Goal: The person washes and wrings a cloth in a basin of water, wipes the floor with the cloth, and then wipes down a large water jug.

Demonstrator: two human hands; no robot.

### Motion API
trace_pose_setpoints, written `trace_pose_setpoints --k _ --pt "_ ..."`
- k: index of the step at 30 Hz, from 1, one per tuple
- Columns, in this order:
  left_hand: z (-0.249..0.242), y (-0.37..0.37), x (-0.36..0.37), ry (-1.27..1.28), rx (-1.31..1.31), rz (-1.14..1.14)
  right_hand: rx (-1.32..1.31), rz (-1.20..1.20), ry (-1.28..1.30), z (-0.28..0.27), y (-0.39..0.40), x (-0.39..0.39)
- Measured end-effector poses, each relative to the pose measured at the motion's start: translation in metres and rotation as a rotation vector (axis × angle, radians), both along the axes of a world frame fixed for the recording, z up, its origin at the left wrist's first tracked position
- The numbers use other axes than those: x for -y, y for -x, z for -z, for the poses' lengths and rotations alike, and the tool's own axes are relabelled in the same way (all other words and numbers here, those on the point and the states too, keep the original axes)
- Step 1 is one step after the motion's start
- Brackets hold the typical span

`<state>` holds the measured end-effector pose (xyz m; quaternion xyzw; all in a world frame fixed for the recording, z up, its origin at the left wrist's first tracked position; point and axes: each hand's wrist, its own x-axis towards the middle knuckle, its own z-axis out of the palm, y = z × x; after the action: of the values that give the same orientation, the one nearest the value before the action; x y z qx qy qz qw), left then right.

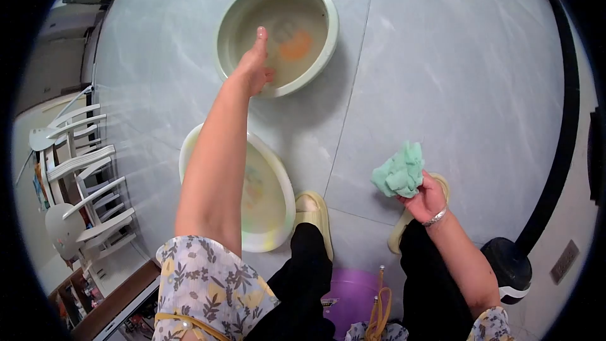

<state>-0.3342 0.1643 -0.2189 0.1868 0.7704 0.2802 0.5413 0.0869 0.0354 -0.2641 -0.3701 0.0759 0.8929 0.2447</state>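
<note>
My left hand (254,67) reaches over the near rim of a pale green basin (331,50), its thumb stretched out and apart from the fingers, with nothing seen in its grip. Cloudy water fills this basin, and a blurred orange shape (295,45) shows in it. In my right hand (429,201) is a crumpled, light green cloth (401,170), held above the floor beside my foot. Below my left forearm stands a second, whitish basin (287,196) with liquid and faint coloured patches, partly hidden by the arm.
A purple plastic stool or tub (356,293) is between my legs. White chairs (88,170) and a brown-edged shelf (117,300) line the left side. At the right are a black rounded object (508,270) and the wall. Grey tiles (454,76) cover the floor.
</note>
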Motion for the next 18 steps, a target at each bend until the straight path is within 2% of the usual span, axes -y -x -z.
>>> trace_pose_setpoints --k 4,8,10,11,13,14,16,18 --pt "-0.008 0.004 0.005 -0.096 0.086 -0.086 -0.048 0.003 -0.003 0.002 -0.001 -0.001" --pt "-0.041 -0.004 0.007 -0.148 0.032 -0.153 -0.019 0.047 0.012 0.001 0.000 0.002" --pt "-0.061 -0.007 0.007 -0.111 -0.276 -0.054 -0.011 0.053 0.018 0.000 0.002 0.001" --pt "-0.068 -0.009 0.008 -0.111 -0.277 -0.054 -0.003 0.056 0.023 0.000 0.002 0.001" --pt "-0.079 -0.013 0.010 -0.297 -0.523 0.015 -0.018 0.041 0.006 0.000 0.002 0.000" --pt "-0.078 -0.021 0.013 -0.292 -0.525 0.016 -0.032 0.026 -0.007 0.007 -0.002 0.002" --pt "-0.085 -0.033 0.014 -0.611 -0.657 -0.052 -0.015 0.022 -0.003 0.001 0.001 0.001" --pt "-0.079 -0.025 0.006 -0.702 -0.744 0.006 0.008 0.020 0.005 -0.001 0.003 0.000"
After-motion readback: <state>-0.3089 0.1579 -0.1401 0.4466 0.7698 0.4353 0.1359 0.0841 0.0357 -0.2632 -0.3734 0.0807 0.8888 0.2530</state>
